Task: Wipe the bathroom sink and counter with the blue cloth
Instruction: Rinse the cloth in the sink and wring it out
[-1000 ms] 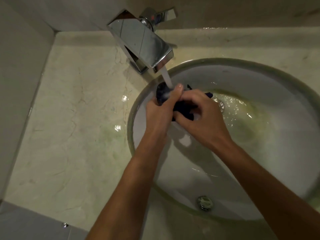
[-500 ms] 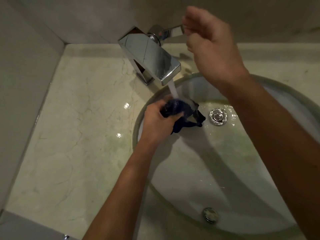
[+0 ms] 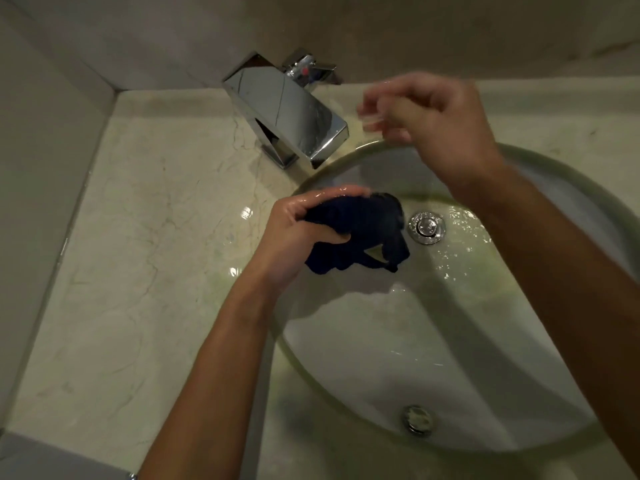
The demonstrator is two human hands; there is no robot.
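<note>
My left hand [image 3: 298, 237] grips the wet, bunched dark blue cloth [image 3: 360, 237] over the left side of the white oval sink [image 3: 433, 358], just left of the drain [image 3: 426, 227]. My right hand [image 3: 433, 123] hovers blurred above the sink's back rim, to the right of the chrome tap [image 3: 287, 112] and below its lever handle [image 3: 313, 71]. Its fingers are loosely curled and hold nothing. No water runs from the spout. The pale marble counter [image 3: 145, 258] is wet around the basin.
Walls close the counter in at the left and back. An overflow hole [image 3: 417, 419] sits in the sink's near wall. Water droplets shine on the counter left of the basin and around the drain.
The water stream has stopped. My right hand has come away from the tap lever, down and to the right. My left hand still holds the cloth in the basin.
</note>
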